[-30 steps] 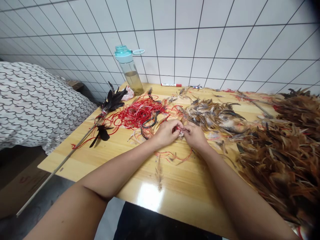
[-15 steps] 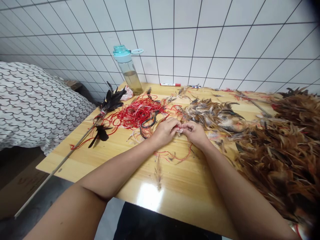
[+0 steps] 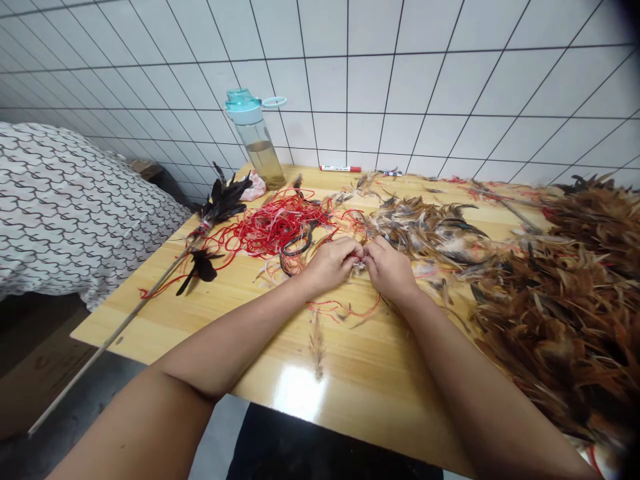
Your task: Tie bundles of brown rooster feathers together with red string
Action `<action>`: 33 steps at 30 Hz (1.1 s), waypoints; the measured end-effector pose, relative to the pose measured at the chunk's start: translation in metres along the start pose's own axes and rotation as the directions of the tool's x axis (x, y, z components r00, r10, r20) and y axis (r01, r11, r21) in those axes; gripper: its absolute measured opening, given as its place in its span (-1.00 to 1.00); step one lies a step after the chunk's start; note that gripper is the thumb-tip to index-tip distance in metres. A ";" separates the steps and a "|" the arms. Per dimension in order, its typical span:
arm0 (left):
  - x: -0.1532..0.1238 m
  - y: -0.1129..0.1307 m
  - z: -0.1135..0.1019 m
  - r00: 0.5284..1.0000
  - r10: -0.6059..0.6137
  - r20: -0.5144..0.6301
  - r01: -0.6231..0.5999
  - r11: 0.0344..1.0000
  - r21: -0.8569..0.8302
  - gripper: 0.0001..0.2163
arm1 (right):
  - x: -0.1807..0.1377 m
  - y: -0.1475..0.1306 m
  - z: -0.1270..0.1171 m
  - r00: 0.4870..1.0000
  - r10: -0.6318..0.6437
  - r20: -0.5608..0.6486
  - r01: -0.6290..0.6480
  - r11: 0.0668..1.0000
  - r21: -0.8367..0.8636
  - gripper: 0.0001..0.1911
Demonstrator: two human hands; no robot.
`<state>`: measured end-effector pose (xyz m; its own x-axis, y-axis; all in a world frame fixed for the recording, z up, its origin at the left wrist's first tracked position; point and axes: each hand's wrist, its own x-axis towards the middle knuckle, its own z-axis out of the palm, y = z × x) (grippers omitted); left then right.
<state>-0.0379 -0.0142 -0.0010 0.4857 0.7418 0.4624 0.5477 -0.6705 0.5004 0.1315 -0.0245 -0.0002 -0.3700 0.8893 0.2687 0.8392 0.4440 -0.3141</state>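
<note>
Left hand (image 3: 334,264) and right hand (image 3: 389,268) meeting, both pinching a small feather bundle (image 3: 359,265); red string (image 3: 273,227) lying far left on table (image 3: 350,373)

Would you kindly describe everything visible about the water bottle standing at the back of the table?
The water bottle stands upright near the far left corner of the wooden table, close to the white tiled wall. Its body looks like clear plastic, holding a yellowish-brown liquid in about its lower half. On top sits a teal lid with a loop handle jutting to the right. A pale pink crumpled thing lies just left of its base; whether they touch is unclear. No hand is near it.
</note>
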 end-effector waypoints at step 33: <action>0.001 -0.003 -0.002 0.998 0.003 -0.064 -0.002 1.000 0.009 -0.87 | 0.003 0.007 0.005 0.998 -0.011 0.066 0.001 0.989 0.149 -0.87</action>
<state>-0.0400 -0.0117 -0.0004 0.4427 0.7376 0.5098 0.5527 -0.6722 0.4927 0.1345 -0.0178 -0.0065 -0.4045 0.8898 0.2113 0.7702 0.4560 -0.4460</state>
